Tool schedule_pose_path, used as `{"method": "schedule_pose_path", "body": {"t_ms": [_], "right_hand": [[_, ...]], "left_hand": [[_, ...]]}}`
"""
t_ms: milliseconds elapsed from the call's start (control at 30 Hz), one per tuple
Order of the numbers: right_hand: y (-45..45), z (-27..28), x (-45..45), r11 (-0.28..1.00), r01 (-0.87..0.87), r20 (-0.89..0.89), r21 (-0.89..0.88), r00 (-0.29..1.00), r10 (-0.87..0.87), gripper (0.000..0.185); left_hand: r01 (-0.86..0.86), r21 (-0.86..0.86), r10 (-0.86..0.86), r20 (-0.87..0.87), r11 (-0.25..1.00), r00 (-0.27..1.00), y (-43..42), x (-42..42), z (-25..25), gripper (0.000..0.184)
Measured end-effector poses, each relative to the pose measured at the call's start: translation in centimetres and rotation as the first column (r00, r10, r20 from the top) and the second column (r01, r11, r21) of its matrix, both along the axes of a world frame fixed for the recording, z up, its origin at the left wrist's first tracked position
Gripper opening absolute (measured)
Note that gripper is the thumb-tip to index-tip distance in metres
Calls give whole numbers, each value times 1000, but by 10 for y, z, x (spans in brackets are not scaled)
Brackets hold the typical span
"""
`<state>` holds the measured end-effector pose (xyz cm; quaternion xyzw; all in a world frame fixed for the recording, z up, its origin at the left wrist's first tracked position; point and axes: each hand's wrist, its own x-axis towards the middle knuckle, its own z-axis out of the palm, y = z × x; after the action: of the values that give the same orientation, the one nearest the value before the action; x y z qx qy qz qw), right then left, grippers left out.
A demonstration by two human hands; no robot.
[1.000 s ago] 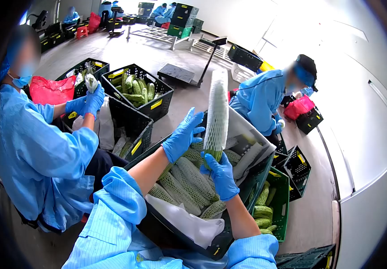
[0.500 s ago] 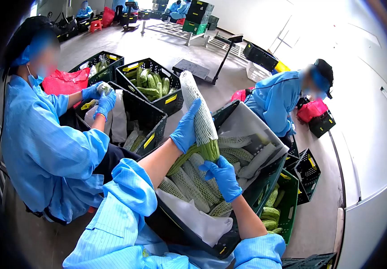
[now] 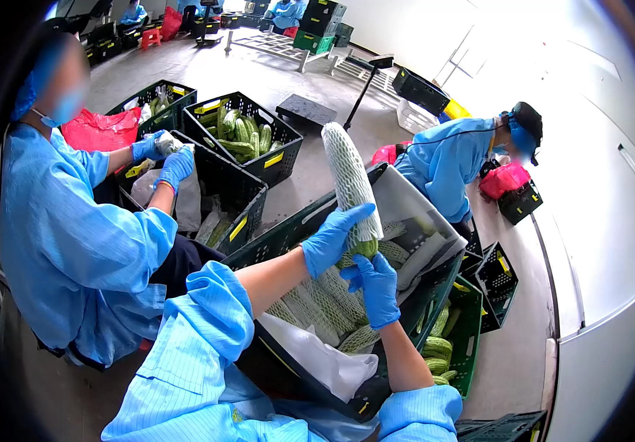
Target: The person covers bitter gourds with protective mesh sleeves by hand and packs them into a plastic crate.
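A long green ridged gourd (image 3: 365, 249) stands tilted in front of me, with a white foam net sleeve (image 3: 350, 180) over most of its length. Round the lower part of the sleeve, my left hand (image 3: 338, 239) is closed. My right hand (image 3: 376, 289) grips the gourd's bare lower end, fingers bent against it. Beneath both hands is a dark green crate (image 3: 435, 291), lined with white sheet (image 3: 321, 361). Several netted gourds (image 3: 325, 306) lie inside it, partly hidden by my arms.
At left, a co-worker (image 3: 82, 243) in blue handles a small pale item above another crate (image 3: 247, 221). A second co-worker (image 3: 450, 158) bends over at right. Crates of bare gourds stand behind (image 3: 240, 132) and at right (image 3: 439, 350). A platform scale (image 3: 306, 110) sits on the floor.
The net sleeve has come further down the gourd, leaving only its lower end bare. My left hand has moved down and right, close to my right hand.
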<state>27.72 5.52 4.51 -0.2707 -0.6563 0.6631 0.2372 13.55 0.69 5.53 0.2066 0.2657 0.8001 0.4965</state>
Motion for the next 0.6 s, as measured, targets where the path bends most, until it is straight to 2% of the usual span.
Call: {"method": "schedule_pose_path", "body": {"t_ms": [167, 267, 333, 433, 600], "right_hand": [[1, 0, 1, 994, 89, 52, 68, 994, -93, 17], [9, -8, 3, 993, 86, 98, 86, 991, -94, 18], [9, -15, 1, 989, 94, 68, 117, 992, -102, 18], [3, -19, -1, 977, 113, 50, 179, 991, -123, 20], [7, -23, 4, 968, 85, 79, 237, 991, -107, 21]], "left_hand": [[-38, -23, 36, -88, 999, 995, 2, 5, -3, 39], [-64, -12, 62, -115, 998, 991, 3, 8, -1, 46], [-79, -68, 67, -170, 995, 983, -1, 10, 3, 51], [-121, -55, 104, -254, 991, 962, -7, 16, 11, 54], [-71, -14, 63, -308, 997, 949, -4, 18, 11, 53]]}}
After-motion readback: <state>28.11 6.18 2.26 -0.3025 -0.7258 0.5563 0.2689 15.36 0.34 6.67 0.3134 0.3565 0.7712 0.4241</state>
